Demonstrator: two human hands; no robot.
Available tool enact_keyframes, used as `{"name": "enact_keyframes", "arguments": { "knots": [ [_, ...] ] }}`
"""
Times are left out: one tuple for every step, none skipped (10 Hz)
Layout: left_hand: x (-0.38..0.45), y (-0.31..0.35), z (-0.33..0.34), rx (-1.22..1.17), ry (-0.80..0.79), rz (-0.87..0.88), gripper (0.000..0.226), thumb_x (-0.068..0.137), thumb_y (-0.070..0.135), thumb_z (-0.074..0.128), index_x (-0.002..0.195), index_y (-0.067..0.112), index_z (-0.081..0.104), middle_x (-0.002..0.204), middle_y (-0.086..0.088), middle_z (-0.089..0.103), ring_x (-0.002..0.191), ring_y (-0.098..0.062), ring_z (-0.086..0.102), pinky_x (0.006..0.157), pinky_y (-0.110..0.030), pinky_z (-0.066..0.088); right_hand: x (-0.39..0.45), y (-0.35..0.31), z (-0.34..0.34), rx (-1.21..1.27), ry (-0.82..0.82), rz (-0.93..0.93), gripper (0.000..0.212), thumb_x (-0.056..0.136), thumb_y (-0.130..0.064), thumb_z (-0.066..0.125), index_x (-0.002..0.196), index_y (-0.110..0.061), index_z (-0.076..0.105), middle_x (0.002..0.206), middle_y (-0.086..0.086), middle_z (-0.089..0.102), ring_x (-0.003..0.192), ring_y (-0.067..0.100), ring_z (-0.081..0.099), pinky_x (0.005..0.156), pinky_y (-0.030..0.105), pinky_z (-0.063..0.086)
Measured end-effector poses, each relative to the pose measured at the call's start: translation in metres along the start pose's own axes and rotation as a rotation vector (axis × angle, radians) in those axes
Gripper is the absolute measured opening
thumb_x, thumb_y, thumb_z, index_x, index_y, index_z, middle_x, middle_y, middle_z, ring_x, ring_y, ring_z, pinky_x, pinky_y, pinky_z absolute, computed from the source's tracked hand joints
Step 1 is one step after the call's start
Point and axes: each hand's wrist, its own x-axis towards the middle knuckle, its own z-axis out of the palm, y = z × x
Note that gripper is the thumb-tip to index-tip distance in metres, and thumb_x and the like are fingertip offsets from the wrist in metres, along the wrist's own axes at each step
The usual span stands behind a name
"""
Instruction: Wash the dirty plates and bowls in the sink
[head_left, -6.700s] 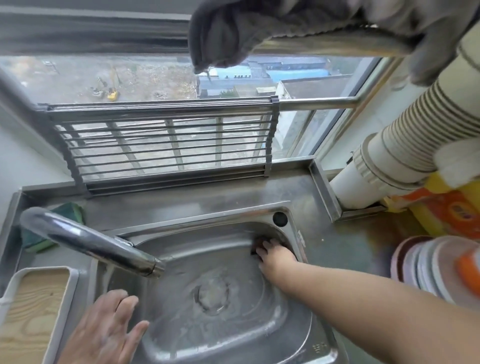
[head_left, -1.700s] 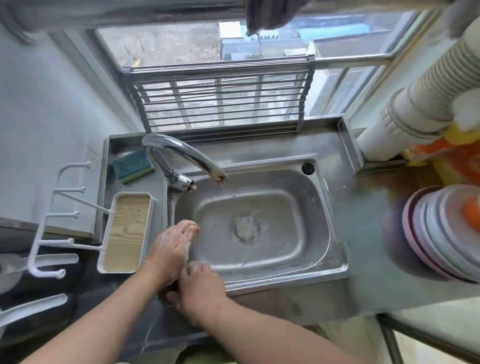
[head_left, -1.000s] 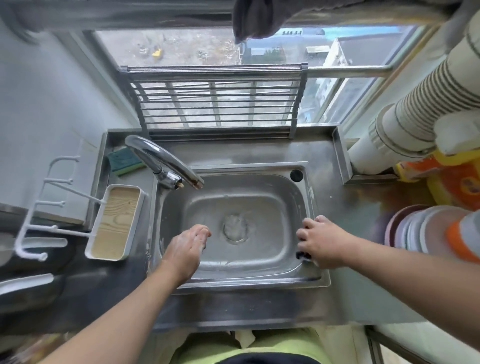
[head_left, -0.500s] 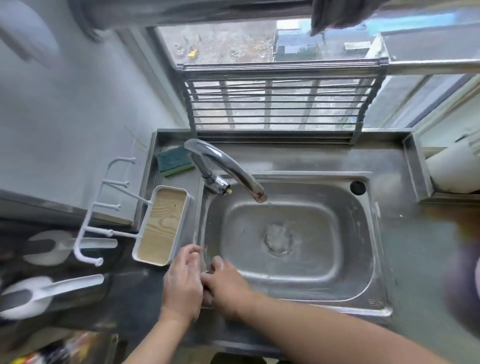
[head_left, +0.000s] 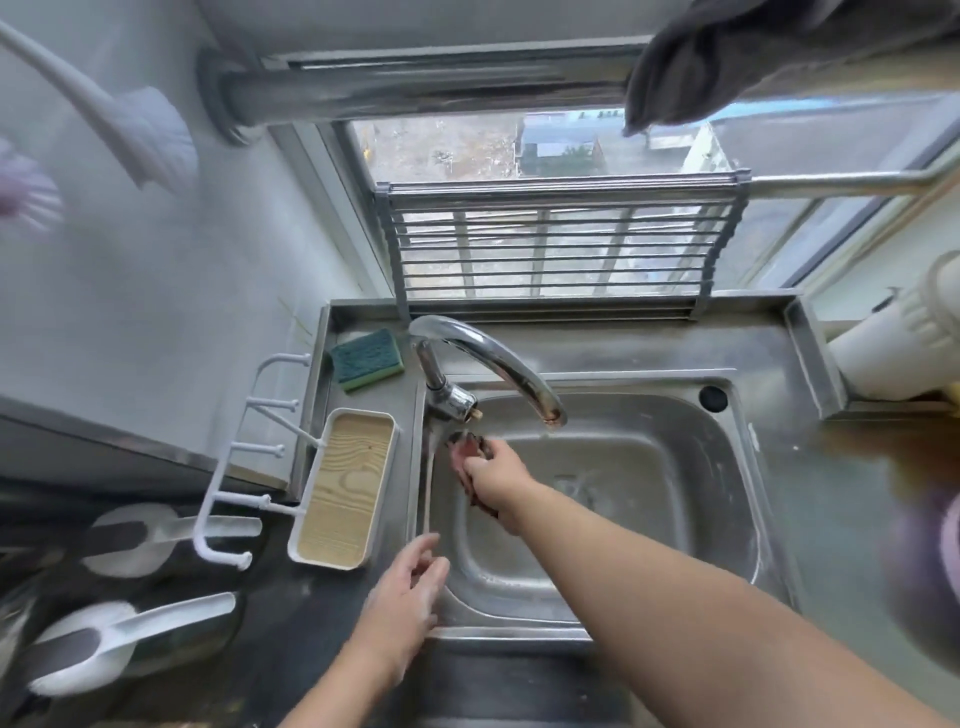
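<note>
A kitchen sink seen from above, from a camera on the person's head. No dirty dish lies in the basin, so this looks like a wiping or rinsing step around the sink, not the washing of a plate.

At far left, low in the frame, two white plastic scoops (head_left: 130, 634) with dark handles lie on a dark counter. Right of them a white wire hook rack (head_left: 244, 483) holds a long white tray (head_left: 345, 488) with a pale wood-grain bottom. Above the tray, a green scouring sponge (head_left: 368, 358) with a rough top rests on the steel ledge.

At lower centre the left hand (head_left: 402, 597) hovers over the near left rim of the sink, fingers loosely bent and grasping nothing. Above it the curved chrome tap (head_left: 483, 358) arches over the stainless steel sink (head_left: 727, 415), which is rounded, dull and water-streaked. Whether water runs I cannot tell.

Under the tap's base, the right hand (head_left: 493, 475) grips a dark, reddish crumpled cloth (head_left: 465, 449) against the basin's upper left wall. A barred metal drying rack (head_left: 545, 249) stands at the window behind.

At the far right edge, blurred, is what may be the edge of the stacked plates (head_left: 940, 551) on the counter, well apart from the sink. The next move probably calls for setting down the cloth and fetching a plate from the right.
</note>
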Motion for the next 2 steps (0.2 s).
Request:
{"name": "enact_keyframes", "arguments": {
  "knots": [
    [-0.012,0.031,0.032,-0.252,-0.127,-0.189,0.048,0.105,0.047,0.06,0.144,0.059,0.034,0.144,0.007,0.045,0.124,-0.031,0.056,0.098,-0.051,0.055,-0.045,0.028,-0.025,0.15,0.056,0.021,0.028,0.099,-0.008,0.047,0.114,-0.023,0.065,0.073,0.003,0.066,0.055,0.016,0.052,0.048,0.021,0.036],
    [-0.021,0.042,0.049,-0.627,-0.304,-0.354,0.058,0.093,0.055,0.067,0.144,0.027,0.061,0.137,-0.01,0.062,0.122,-0.039,0.061,0.101,-0.053,0.052,-0.108,0.054,-0.028,0.214,-0.033,-0.022,0.024,0.088,-0.019,0.065,0.111,-0.02,0.071,0.082,0.001,0.074,0.065,0.014,0.062,0.058,0.025,0.046]
  ]
}}
